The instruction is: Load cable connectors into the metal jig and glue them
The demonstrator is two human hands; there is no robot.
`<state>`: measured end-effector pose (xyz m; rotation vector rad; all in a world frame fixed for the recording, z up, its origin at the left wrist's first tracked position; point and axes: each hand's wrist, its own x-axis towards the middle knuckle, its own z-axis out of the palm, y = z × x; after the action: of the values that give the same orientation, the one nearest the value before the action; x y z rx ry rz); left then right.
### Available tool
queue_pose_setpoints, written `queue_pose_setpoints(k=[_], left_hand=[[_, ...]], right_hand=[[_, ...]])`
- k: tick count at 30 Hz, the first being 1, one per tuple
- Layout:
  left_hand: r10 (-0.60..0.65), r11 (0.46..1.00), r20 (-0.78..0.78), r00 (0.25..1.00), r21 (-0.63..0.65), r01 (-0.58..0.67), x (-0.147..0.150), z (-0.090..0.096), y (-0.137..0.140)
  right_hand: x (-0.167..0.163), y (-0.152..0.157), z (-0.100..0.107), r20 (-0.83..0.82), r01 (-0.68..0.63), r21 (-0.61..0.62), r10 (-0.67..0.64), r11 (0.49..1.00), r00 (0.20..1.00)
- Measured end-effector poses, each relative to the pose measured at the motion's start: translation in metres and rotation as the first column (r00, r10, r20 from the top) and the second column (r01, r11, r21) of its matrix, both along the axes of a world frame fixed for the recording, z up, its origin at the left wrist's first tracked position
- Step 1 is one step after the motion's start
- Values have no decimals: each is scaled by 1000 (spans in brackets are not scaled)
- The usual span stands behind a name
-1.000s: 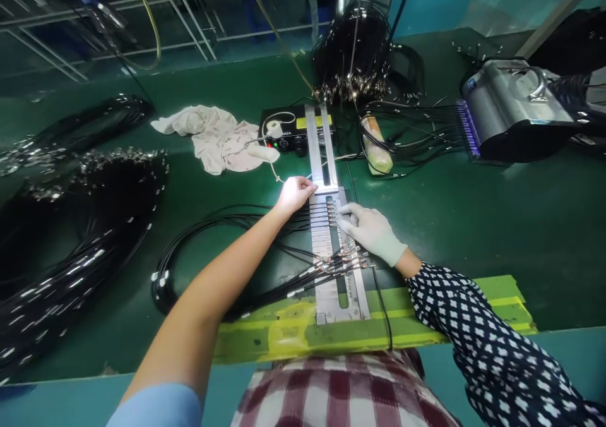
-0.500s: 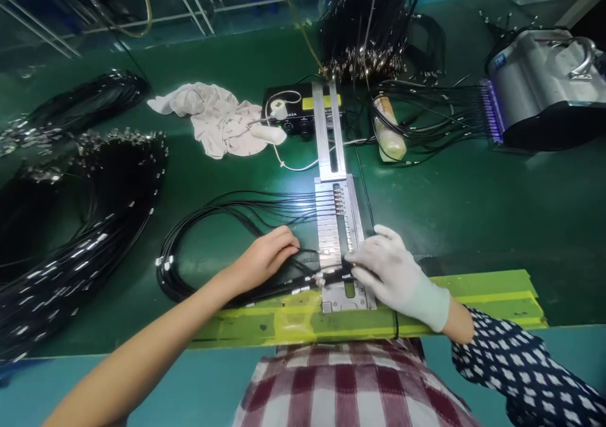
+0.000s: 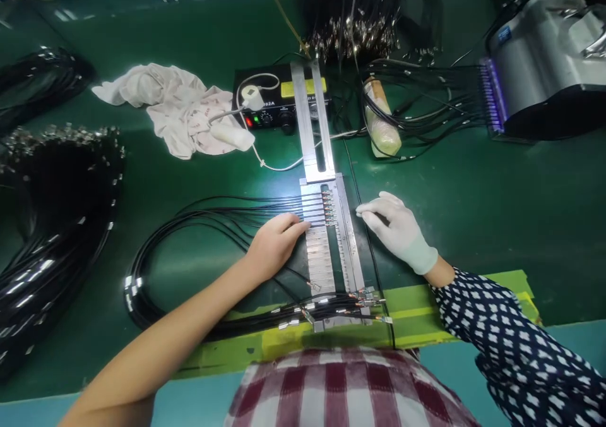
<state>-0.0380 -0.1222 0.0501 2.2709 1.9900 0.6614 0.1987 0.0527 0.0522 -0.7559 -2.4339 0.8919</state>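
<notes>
My left hand (image 3: 277, 247), bare, pinches a thin black cable at the left edge of a slotted metal fixture (image 3: 318, 250). Several black cables (image 3: 284, 201) lie side by side in the fixture's upper slots, their metal-tipped ends in a row by its central gap. My right hand (image 3: 398, 231), in a white glove, is just right of the fixture, above a long black cable (image 3: 372, 256). Its thumb and fingertips are drawn together; whether anything is between them is hidden. Across the fixture's lower end lies a bundle of loose cable ends (image 3: 331, 305), with more of the coil to the left.
A black control box (image 3: 269, 108) with lit lamps stands behind the fixture, beside a crumpled white cloth (image 3: 177, 114). Large cable bundles (image 3: 61, 206) lie at left. A wrapped bottle-like roll (image 3: 382, 127) and a silver machine (image 3: 544, 67) with purple light are at right.
Both hands have moved up along the fixture, the left with a cable from the lower part to the row of filled slots. My right hand has come away from the cable bundle.
</notes>
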Motion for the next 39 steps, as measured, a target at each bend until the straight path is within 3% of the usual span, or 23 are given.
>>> queue_pose_setpoints(k=[8,15,20,26,31,35,39], left_hand=[[-98,987,-254,962,102,128,-8,8,4],[-163,976,-293,942,93,198,-9,14,1],[-134,984,-232,963,82,157,-7,5,1],[-29,999,-23,999,19,30,0,-1,-8],[128,992,-145,981,20,-127,7,-4,-23],[88,991,-145,986,-89,-102,7,4,-27],[17,963,104,994,-269,12,2,23,-43]], right_hand=[[0,-1,2,33,-4,-83,6,997,999],[0,0,0,12,-9,-89,10,996,1000],[1,0,-1,20,-9,-85,11,996,1000],[1,1,-1,32,-9,-85,12,996,999],[-1,2,-3,32,-3,-73,5,997,999],[-1,1,-4,25,14,-56,-13,998,1000],[1,0,-4,23,2,-39,-1,999,1000]])
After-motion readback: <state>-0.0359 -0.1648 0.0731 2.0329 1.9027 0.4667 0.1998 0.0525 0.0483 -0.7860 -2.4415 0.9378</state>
